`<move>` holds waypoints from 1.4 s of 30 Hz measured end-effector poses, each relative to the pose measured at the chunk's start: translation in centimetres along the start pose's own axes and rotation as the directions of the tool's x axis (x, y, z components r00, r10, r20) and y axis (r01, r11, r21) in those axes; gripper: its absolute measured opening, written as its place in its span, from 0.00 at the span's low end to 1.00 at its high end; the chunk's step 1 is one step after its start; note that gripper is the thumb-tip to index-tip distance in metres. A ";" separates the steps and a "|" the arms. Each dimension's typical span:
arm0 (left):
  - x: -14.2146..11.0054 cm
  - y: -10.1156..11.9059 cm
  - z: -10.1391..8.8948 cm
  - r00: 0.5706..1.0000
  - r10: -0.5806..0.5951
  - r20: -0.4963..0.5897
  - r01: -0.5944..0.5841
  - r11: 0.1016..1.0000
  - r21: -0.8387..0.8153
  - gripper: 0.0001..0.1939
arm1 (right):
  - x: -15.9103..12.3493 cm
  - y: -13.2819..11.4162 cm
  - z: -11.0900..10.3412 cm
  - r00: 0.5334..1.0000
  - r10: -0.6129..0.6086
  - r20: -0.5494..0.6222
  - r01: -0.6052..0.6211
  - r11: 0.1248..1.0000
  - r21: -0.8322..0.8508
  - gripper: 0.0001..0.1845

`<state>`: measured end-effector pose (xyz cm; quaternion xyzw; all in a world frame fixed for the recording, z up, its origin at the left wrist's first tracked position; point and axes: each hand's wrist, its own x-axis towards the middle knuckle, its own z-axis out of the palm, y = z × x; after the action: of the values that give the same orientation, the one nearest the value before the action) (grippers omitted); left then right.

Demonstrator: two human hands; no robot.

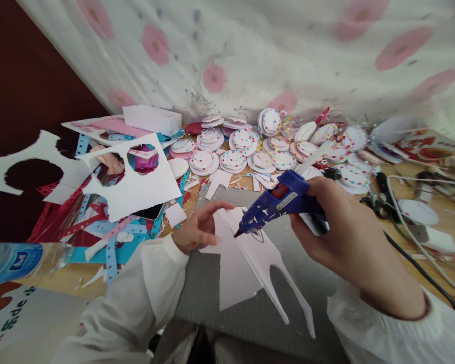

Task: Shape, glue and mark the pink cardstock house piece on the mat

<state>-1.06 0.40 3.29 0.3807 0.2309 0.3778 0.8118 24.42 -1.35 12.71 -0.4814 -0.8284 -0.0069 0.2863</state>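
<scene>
a white card piece (pixel 237 273) with a raised ridge and cut-out curves sits over a grey mat (pixel 200 285) at the middle of a wooden tabletop (pixel 76 275). the left hand (pixel 200 227) pinches its upper left part between thumb and bent fingers. the right hand (pixel 349 237) is wrapped around a blue glue gun (pixel 276 202), dark nozzle at the ridge; contact is hard to tell. at left is a clear plastic bottle (pixel 26 260), its contents unclear. behind, layered round white discs (pixel 233 160) carry colourful bead-like dots before pink-patterned pale cloth (pixel 250 50).
</scene>
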 end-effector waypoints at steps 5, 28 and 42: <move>0.0 -0.1 -0.2 1.000 0.004 0.021 -0.003 1.000 -0.013 0.33 | -0.1 0.1 -0.3 1.000 -0.007 -0.004 0.007 1.000 0.011 0.11; 0.2 0.3 -0.1 1.000 0.020 0.024 -0.019 0.998 -0.052 0.32 | -0.5 -0.1 -1.4 0.994 0.049 0.093 -0.054 0.997 0.053 0.08; 0.1 0.2 -0.7 0.998 0.052 -0.030 -0.053 0.998 -0.017 0.33 | -0.5 -0.2 -2.3 0.995 -0.037 0.097 0.037 0.999 0.003 0.09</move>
<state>-1.51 0.88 2.99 0.3736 0.2295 0.4066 0.8015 25.47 -2.48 14.45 -0.4654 -0.8502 0.0115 0.2459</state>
